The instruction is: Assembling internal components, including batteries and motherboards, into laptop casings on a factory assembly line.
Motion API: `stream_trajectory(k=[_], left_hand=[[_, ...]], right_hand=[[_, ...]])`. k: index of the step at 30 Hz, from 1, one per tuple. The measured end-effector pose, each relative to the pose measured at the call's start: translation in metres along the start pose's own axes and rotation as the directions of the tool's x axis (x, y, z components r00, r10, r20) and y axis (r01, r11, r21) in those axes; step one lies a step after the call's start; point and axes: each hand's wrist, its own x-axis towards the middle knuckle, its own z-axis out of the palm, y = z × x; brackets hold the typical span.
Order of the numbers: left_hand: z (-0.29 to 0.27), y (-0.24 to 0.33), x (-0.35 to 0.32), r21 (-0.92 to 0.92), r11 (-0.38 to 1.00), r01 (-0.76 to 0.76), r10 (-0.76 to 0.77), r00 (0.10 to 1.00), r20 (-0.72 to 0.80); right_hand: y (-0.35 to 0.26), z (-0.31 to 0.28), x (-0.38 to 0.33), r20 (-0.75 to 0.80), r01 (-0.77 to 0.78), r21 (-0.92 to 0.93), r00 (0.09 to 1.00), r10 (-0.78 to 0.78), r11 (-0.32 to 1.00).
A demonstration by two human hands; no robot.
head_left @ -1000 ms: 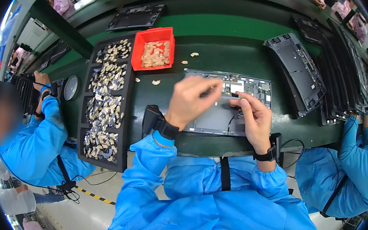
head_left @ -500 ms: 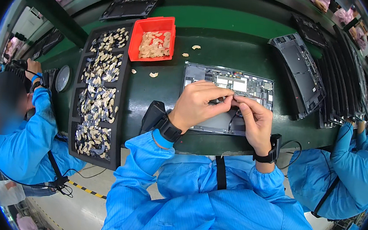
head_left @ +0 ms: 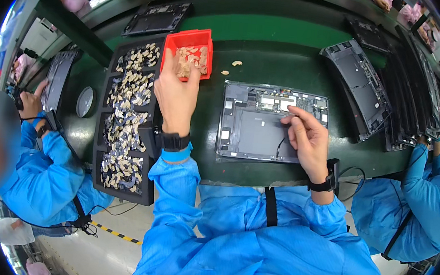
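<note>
My left hand reaches over the front edge of a red bin, its fingers apart. Inside the bin lie many small curved tan pieces; the fingertips are among them or just above, and I see nothing held. My right hand hovers above an opened device chassis, its thumb and fingers pinched together. Whatever they may hold is too small to make out. The chassis lies flat, a green circuit board along its far side and a dark cable near my right hand.
Left of me a black compartment tray holds many small cream-and-dark parts. Two loose tan pieces lie beyond the chassis. More chassis are stacked at the right. A round dish and a person in blue are at the left.
My left hand has left the chassis and moved up and left to the red bin. My right hand stays over the chassis. Two tan pieces near the bin no longer show.
</note>
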Motion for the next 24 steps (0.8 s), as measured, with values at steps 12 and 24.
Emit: stream_trajectory(k=[12,24], left_hand=[[0.045,0.044,-0.066,-0.382,0.756,-0.532,0.647,0.694,0.316],[0.03,0.055,-0.057,-0.157,0.681,-0.716,0.711,0.594,0.376]], right_hand=[[0.002,0.002,-0.003,0.077,-0.011,-0.079,0.997,0.017,0.997],[-0.003,0.005,-0.005,0.07,0.05,-0.117,0.997,-0.043,0.992]])
